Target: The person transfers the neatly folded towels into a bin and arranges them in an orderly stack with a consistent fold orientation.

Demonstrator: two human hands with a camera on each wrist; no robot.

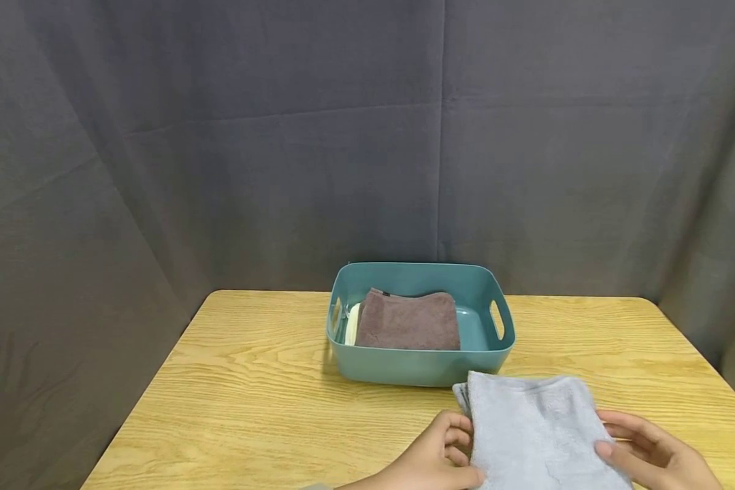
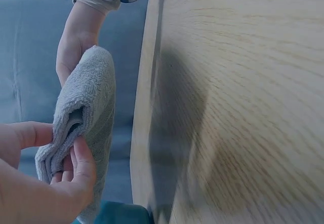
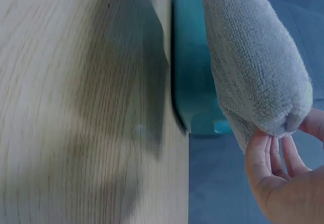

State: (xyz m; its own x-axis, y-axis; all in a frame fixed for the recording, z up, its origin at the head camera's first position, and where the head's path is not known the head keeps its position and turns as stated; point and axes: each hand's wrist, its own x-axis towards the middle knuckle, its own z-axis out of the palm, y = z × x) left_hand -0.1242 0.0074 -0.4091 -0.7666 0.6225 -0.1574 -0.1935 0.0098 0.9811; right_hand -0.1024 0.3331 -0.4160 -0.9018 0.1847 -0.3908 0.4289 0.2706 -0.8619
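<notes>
A folded light grey towel [image 1: 533, 429] is held up above the table, in front of the basket. My left hand [image 1: 435, 452] pinches its left edge, thumb on the near face and fingers behind. In the left wrist view that hand [image 2: 55, 173] grips the stacked layers of the towel [image 2: 93, 92]. On the other side my right hand [image 1: 652, 449] pinches the right edge; in the right wrist view its fingers [image 3: 260, 158] lie under the towel's rounded fold. A teal basket [image 1: 422, 367] stands just beyond, with a folded brown towel [image 1: 410, 323] leaning inside.
Beside the brown towel, a pale yellow cloth [image 1: 352, 325] shows at the basket's left end. The basket has a handle hole at each end. Under everything is a wood-grain table [image 1: 239, 408], and a dark grey curtain [image 1: 318, 170] hangs behind it.
</notes>
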